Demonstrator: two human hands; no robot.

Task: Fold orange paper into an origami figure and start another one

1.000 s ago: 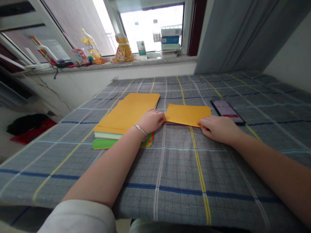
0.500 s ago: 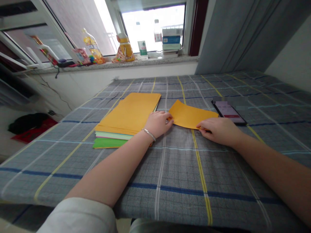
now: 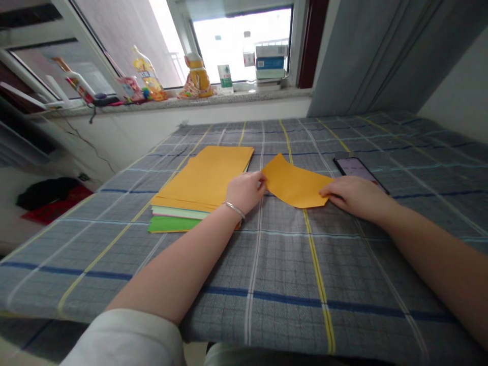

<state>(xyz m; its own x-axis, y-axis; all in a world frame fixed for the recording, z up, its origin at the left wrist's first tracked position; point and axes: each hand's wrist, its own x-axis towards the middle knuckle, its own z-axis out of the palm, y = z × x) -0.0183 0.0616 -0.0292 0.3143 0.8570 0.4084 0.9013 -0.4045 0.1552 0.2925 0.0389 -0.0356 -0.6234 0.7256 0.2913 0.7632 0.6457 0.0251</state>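
Note:
A sheet of orange paper (image 3: 295, 184) is held above the checked cloth, its near edge bowed downward. My left hand (image 3: 246, 190), with a silver bangle at the wrist, pinches the sheet's left side. On the right, my right hand (image 3: 353, 195) grips the sheet's right edge between thumb and fingers. Just left of my left hand lies a stack of coloured paper (image 3: 202, 178), orange on top, with pale and green sheets showing at its near edge. My left hand and forearm cover part of that stack.
A phone (image 3: 356, 168) lies beyond my right hand, partly covered by it. The grey checked tablecloth (image 3: 282, 269) spreads over the table. Bottles, a yellow flask (image 3: 198, 79) and stacked boxes (image 3: 270, 63) stand on the windowsill. A grey curtain (image 3: 366, 56) hangs at the right.
My right hand has shifted right and slightly up along the sheet. The sheet's near right part now shows more, and its near edge bows lower. My left hand has moved slightly left.

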